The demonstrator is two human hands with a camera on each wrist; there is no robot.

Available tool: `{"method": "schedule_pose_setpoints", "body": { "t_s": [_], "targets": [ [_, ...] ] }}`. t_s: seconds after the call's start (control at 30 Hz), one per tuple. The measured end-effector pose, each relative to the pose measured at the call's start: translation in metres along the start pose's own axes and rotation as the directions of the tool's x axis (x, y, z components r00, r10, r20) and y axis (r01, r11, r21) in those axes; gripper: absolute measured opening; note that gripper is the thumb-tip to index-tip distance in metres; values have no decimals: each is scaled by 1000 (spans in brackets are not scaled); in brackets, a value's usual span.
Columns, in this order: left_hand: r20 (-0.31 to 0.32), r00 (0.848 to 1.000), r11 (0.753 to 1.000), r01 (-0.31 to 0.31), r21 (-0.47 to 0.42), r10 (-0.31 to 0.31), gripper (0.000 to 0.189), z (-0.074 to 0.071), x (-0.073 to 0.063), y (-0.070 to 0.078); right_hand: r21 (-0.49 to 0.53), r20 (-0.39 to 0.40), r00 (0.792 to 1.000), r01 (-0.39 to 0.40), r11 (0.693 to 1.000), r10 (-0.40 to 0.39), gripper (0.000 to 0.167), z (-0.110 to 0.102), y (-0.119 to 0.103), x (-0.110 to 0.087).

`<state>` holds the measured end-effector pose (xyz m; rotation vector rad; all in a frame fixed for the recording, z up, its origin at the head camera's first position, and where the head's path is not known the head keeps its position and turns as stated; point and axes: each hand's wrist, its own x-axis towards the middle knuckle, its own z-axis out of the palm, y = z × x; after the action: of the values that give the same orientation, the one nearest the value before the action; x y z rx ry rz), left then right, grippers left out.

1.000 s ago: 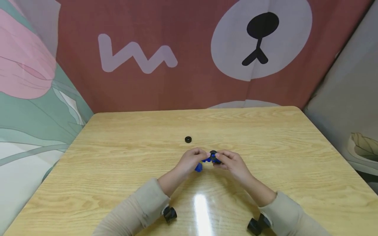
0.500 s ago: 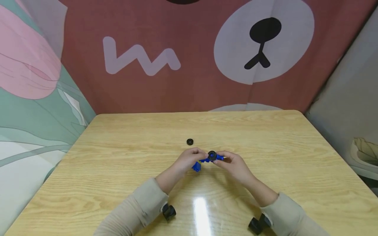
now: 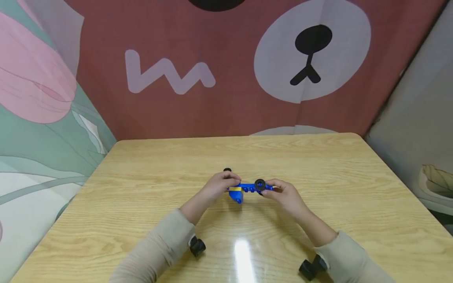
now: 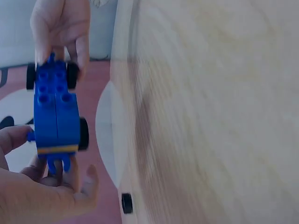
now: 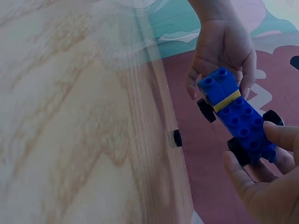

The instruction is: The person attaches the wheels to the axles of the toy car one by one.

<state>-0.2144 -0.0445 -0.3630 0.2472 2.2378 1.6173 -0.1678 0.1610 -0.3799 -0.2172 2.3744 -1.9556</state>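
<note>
Both hands hold a blue toy car (image 4: 57, 116) built of studded blocks, with a yellow stripe, raised above the table. My left hand (image 3: 217, 188) holds the car's front end; in the left wrist view its thumb is at a bare blue axle stub (image 4: 31, 136) and its fingers curl under the front. My right hand (image 3: 287, 197) grips the rear end, fingers and thumb close by the rear wheels (image 5: 238, 151). A black front wheel (image 4: 83, 134) sits on the side opposite the bare stub. One loose black wheel (image 5: 177, 138) lies on the table beyond the left hand.
The wooden table (image 3: 159, 165) reaches back to a brown bear-print cloth (image 3: 230, 110). Left of it hangs a floral cloth (image 3: 39, 86). Black wrist cameras (image 3: 197, 246) are strapped below the beige sleeves (image 3: 166, 239).
My left hand has shifted left along the car, baring more of its blue body and yellow stripe. The right fingers have slid off the wheel's face toward the rear end.
</note>
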Motion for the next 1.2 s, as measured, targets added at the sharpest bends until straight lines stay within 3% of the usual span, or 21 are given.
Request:
{"method": "schedule_pose_setpoints", "body": {
  "t_s": [0.27, 0.37, 0.53, 0.73, 0.87, 1.07, 1.2],
  "targets": [
    [-91, 995, 997, 26, -79, -33, 27, -12, 12, -3, 68, 2, 1000, 1, 998, -1, 26, -7, 2, 0],
    [-133, 991, 997, 21, -70, -30, 26, -17, 19, -7, 72, 5, 1000, 6, 997, -7, 25, -10, 2, -1],
    [-180, 983, 998, 33, 51, -24, 21, -21, 30, -12, 80, 6, 1000, 21, 997, -21, 24, -14, 4, -1],
    [-199, 979, 971, 80, 225, -34, 24, -24, 42, -14, 109, 6, 1000, 20, 994, -21, 21, -17, 2, -2],
    [-171, 985, 931, 72, 358, -11, 33, -24, 50, -18, 133, 13, 1000, 18, 991, -20, 17, -17, 2, -3],
    [-144, 989, 843, 58, 536, 24, 43, -23, 59, -22, 164, 42, 999, 22, 986, -29, 19, -17, 1, -3],
    [-89, 995, 774, 27, 632, 38, 45, -22, 65, -23, 185, 64, 996, 45, 982, -58, 15, -17, 2, -3]
  ]
}}
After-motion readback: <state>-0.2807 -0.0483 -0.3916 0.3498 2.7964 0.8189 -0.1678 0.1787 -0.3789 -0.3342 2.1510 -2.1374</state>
